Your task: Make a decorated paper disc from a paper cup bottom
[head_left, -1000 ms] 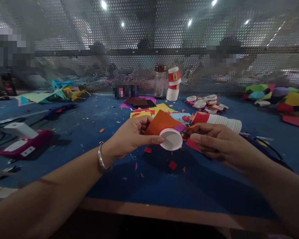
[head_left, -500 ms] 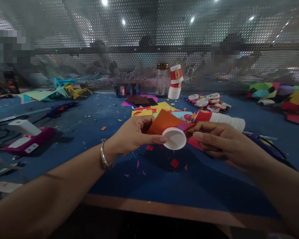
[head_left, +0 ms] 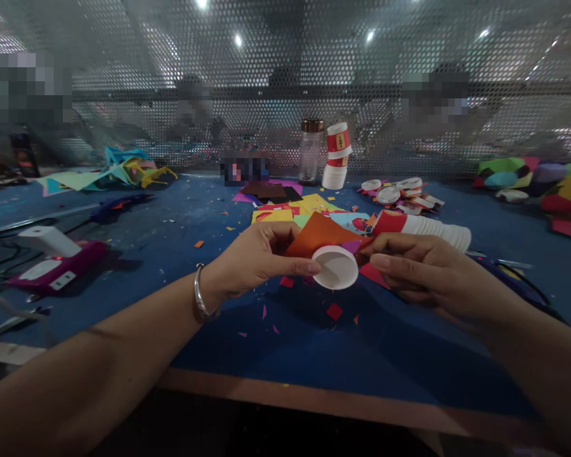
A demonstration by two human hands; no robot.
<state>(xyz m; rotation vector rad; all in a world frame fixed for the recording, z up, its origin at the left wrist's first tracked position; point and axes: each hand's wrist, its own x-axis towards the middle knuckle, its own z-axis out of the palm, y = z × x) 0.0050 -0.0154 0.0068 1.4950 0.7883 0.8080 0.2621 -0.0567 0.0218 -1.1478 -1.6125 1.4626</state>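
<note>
My left hand (head_left: 271, 254) pinches a shallow white paper cup bottom (head_left: 339, 271) with its thumb at the left rim. A sheet of orange paper (head_left: 321, 232) stands behind the cup bottom, its left side tucked under my left fingers. A small purple paper piece (head_left: 352, 245) shows above the cup bottom's rim. My right hand (head_left: 419, 270) is closed, its thumb and index finger near the right corner of the orange paper. What lies between those fingertips is hidden.
Nested paper cups (head_left: 419, 230) lie behind my right hand; more cups (head_left: 335, 176) stand beside a glass bottle (head_left: 310, 155). Cut cup pieces (head_left: 389, 194) are heaped at the back right. Coloured paper (head_left: 271, 216) and scraps (head_left: 334, 311) cover the middle. A purple power strip (head_left: 71, 273) sits left.
The view has shifted very slightly. Both hands keep the same hold, with the cup bottom and orange paper almost unmoved.
</note>
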